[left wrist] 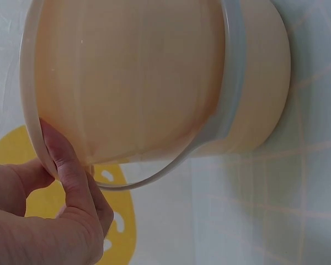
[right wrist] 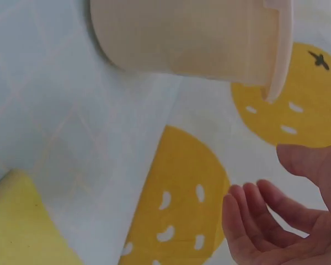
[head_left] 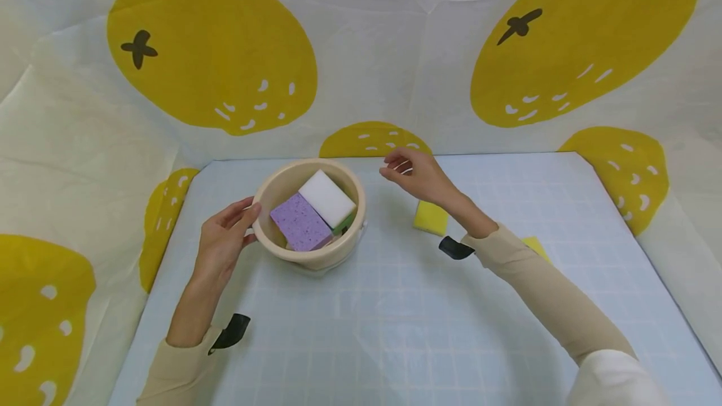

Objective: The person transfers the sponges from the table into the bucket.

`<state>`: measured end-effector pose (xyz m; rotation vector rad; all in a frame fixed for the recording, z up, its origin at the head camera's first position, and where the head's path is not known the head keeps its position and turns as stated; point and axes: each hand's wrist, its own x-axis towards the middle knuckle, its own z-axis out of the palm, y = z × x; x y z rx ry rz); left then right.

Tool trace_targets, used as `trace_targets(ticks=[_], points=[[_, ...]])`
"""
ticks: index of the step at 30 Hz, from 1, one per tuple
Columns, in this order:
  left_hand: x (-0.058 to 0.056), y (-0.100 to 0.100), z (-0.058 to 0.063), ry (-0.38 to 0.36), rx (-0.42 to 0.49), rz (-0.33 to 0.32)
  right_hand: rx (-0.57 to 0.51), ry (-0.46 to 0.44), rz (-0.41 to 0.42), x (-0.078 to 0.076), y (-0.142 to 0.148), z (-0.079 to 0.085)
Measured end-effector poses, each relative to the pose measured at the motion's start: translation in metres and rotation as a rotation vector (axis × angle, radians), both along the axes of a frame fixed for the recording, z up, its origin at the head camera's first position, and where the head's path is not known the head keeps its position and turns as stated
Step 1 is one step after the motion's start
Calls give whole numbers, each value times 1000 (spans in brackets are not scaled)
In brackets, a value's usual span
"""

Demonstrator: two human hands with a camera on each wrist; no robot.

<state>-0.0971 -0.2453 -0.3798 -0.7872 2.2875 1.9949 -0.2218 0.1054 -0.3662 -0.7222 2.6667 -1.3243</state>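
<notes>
A cream bucket [head_left: 338, 259] stands at the back of the table, left of the middle. Inside it lie a purple sponge [head_left: 301, 223] and, beside that, a sponge with a white top [head_left: 327, 196] and a green edge. My left hand [head_left: 220, 243] pinches the bucket's left rim between thumb and fingers, as the left wrist view shows close up. The bucket's handle [left wrist: 154, 179] hangs down along its side. To the right of the bucket my right hand [head_left: 417, 174] hovers with loosely bent fingers, holding nothing. Near its wrist a yellow sponge [head_left: 431, 218] lies on the table.
Another yellow piece [head_left: 537, 247] lies farther right, partly hidden by the right sleeve. The table [head_left: 361, 337] wears a pale blue checked cover. Behind and beside it hangs a white cloth [head_left: 395, 49] with large yellow fruit prints. Black straps show at both cuffs.
</notes>
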Motion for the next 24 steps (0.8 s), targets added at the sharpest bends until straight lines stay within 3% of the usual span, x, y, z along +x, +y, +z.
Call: trace_targets(ticks=[24], points=[[0,-1,-1,6,11,-6,27,-102,-237,-4,61,-43]])
